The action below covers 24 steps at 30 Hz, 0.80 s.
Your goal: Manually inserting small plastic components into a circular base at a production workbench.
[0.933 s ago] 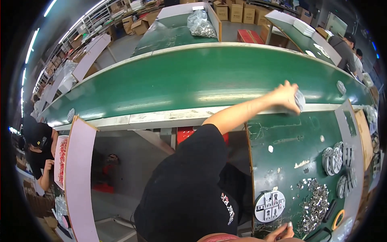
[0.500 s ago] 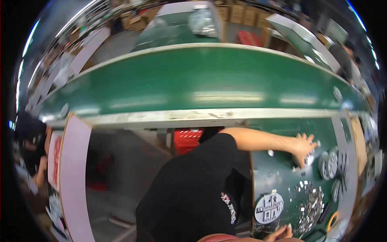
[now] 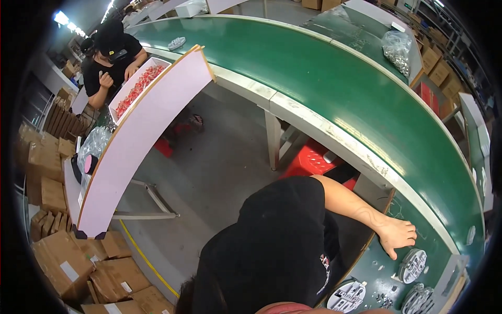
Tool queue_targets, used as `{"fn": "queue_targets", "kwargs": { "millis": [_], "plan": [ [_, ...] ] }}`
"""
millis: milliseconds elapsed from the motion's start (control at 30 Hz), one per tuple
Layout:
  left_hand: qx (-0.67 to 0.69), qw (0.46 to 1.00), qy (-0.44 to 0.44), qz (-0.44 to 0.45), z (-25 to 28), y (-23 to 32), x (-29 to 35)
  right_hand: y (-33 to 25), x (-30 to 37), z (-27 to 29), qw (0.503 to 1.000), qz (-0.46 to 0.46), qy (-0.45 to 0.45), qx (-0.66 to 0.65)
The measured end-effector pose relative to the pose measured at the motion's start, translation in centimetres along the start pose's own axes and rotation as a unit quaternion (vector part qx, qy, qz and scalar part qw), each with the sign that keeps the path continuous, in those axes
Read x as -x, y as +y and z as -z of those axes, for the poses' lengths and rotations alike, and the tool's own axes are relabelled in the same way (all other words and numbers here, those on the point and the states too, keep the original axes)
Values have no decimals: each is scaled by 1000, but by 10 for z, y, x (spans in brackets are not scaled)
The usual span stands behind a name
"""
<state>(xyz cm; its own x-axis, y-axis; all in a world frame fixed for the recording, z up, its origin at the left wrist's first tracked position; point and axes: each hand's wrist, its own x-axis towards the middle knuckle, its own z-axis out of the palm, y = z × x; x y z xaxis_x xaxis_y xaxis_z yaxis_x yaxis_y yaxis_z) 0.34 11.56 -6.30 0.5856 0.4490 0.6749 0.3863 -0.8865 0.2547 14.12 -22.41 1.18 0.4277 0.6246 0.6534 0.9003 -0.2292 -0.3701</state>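
Round white disc (image 3: 413,264) lies flat on the green bench (image 3: 376,272), far right, with small parts on its face.

Left hand (image 3: 314,310): only a sliver at the lower edge, can't tell its state. Right hand (image 3: 397,235): fingers (image 3: 391,254) spread open, palm down on the bench just beside the disc, gripping nothing.

Judgement: take the disc by its rim and keep it level, since the parts look loose.

Containers, left to right:
- cardboard boxes (image 3: 52,193): closed
- co-worker's white tray (image 3: 137,86): small red pieces
- clear bag (image 3: 397,49): small metal parts
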Motion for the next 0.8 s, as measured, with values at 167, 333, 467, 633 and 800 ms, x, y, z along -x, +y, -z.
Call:
{"fn": "queue_targets", "kwargs": {
  "millis": [167, 333, 467, 633, 800],
  "plan": [
    [-38, 999, 6, -3, 0, 3, 2, 1, 1, 3, 994, -65, 13, -92],
    [-8, 999, 4, -44, -3, 4, -6, -5, 2, 8, 973, -169, 51, -147],
    [31, 999, -28, -35, 27, 3, -3, 4, 2, -11, 958, -228, 109, -132],
    [17, 998, -66, -17, 47, 9, 0, 12, 19, -10, 944, -282, 46, -164],
    [41, 995, -95, -16, 49, 20, -9, -17, 9, 4, 987, -99, 115, -60]
  ]
}}
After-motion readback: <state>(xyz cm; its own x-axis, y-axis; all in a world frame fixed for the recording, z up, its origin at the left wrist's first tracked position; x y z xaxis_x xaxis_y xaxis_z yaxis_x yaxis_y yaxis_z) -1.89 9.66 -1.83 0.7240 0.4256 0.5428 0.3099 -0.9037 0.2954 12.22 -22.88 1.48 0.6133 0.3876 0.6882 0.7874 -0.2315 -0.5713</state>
